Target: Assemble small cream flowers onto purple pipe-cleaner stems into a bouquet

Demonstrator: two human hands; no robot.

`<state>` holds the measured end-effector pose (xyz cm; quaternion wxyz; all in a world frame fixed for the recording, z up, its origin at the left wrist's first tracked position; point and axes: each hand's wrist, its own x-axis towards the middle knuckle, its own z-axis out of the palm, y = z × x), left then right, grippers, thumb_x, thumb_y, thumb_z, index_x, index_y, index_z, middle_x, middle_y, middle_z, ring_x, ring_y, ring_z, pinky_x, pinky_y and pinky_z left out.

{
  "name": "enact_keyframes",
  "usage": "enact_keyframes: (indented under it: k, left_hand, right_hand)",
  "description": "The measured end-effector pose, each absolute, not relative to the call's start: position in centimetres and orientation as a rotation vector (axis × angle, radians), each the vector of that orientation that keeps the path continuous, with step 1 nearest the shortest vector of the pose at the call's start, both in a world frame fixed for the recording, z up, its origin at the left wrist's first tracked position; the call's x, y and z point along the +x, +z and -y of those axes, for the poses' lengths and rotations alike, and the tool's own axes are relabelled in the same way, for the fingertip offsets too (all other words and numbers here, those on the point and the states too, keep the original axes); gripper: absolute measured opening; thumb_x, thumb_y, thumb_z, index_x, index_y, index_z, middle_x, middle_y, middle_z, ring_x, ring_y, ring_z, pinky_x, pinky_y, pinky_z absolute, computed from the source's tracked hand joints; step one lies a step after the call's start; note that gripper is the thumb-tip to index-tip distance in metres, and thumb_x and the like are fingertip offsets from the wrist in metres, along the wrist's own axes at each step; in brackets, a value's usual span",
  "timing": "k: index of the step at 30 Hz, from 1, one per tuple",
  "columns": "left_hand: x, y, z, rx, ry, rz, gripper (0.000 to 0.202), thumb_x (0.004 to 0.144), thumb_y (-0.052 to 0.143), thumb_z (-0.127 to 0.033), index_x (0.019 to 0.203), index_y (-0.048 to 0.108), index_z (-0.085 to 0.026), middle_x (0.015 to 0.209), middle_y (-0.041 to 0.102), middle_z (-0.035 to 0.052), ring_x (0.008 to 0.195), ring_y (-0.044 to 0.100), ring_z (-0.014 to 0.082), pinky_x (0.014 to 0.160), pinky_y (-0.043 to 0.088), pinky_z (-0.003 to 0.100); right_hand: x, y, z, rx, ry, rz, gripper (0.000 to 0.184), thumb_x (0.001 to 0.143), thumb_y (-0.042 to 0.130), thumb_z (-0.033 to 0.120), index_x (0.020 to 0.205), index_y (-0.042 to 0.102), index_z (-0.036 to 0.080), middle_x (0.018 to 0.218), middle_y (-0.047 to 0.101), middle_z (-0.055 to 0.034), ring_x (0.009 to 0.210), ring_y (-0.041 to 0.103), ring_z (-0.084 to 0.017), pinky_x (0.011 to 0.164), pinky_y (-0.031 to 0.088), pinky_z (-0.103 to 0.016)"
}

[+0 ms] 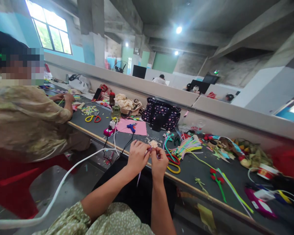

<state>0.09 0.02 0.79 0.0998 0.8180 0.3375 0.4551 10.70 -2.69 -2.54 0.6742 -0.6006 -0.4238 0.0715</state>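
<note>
While the left hand (138, 156) and right hand (159, 160) pinch a pale flower (154, 143) by the worktop (189, 173) edge, a jar (116, 113), contents unclear, stands beyond them; bare space lies rightward.

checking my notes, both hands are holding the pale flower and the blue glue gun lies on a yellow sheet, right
Not quite: the head view shows the sheet under the blue glue gun is pink, not yellow. The left hand and right hand do hold the pale flower.
</note>
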Motion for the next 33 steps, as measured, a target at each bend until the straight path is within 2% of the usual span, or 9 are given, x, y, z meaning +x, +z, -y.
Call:
enact_keyframes:
  k: [7, 12, 17, 23, 27, 33]
  left_hand:
    - [0.0, 0.4, -1.3, 2.104, 1.358, -0.831, 0.01, 0.081, 0.06, -0.026, 0.076, 0.068, -0.022, 0.075, 0.066, 0.0037, 0.083, 0.055, 0.0201, 0.085, 0.04, 0.035]
    - [-0.2, 0.3, -2.2, 1.869, 1.268, -0.673, 0.009, 0.073, 0.069, -0.029, 0.073, 0.07, -0.02, 0.073, 0.062, 0.0033, 0.075, 0.056, 0.0172, 0.071, 0.042, 0.028]
    - [-0.5, 0.7, -2.7, 1.738, 1.121, -0.511, 0.012, 0.07, 0.071, -0.028, 0.07, 0.07, -0.016, 0.07, 0.062, 0.0022, 0.071, 0.055, 0.0146, 0.07, 0.04, 0.026]
    - [-0.3, 0.7, -3.7, 1.513, 0.799, -0.292, 0.025, 0.066, 0.074, -0.035, 0.071, 0.069, -0.012, 0.068, 0.063, 0.0033, 0.063, 0.054, 0.0124, 0.063, 0.039, 0.024]
    - [0.6, 0.3, -4.2, 1.409, 0.753, -0.276, 0.028, 0.063, 0.077, -0.036, 0.072, 0.069, -0.01, 0.065, 0.064, 0.0038, 0.06, 0.054, 0.0113, 0.06, 0.039, 0.022]
    - [2.2, -0.8, -4.8, 1.342, 0.741, -0.297, 0.032, 0.058, 0.08, -0.036, 0.071, 0.068, -0.009, 0.064, 0.065, 0.0036, 0.06, 0.056, 0.0107, 0.061, 0.04, 0.022]
  right_hand:
    - [11.4, -1.9, 3.4, -1.354, 0.131, 1.091, 0.02, 0.079, 0.06, 0.037, 0.079, 0.063, 0.017, 0.074, 0.058, -0.0017, 0.071, 0.051, -0.016, 0.07, 0.041, -0.029]
    - [12.4, -1.2, 4.0, -1.304, 0.172, 1.244, 0.017, 0.082, 0.058, 0.035, 0.083, 0.064, 0.019, 0.079, 0.059, -0.002, 0.075, 0.053, -0.016, 0.072, 0.042, -0.029]
    - [13.5, 0.0, 4.7, -1.275, 0.239, 1.348, 0.014, 0.083, 0.058, 0.033, 0.082, 0.062, 0.02, 0.077, 0.057, -0.0002, 0.076, 0.053, -0.016, 0.072, 0.041, -0.028]
    - [14.2, 0.1, 4.9, -1.244, 0.331, 1.338, 0.014, 0.081, 0.061, 0.033, 0.076, 0.061, 0.02, 0.074, 0.057, 0.001, 0.073, 0.053, -0.014, 0.07, 0.04, -0.027]
    - [14.5, -1.2, 4.2, -1.192, 0.43, 1.167, 0.018, 0.078, 0.064, 0.036, 0.081, 0.064, 0.018, 0.073, 0.061, 0.0002, 0.067, 0.054, -0.014, 0.066, 0.042, -0.026]
    - [14.8, -2.1, 3.5, -1.218, 0.358, 1.068, 0.029, 0.072, 0.065, 0.043, 0.08, 0.067, 0.014, 0.071, 0.064, -0.0024, 0.064, 0.054, -0.014, 0.062, 0.044, -0.026]
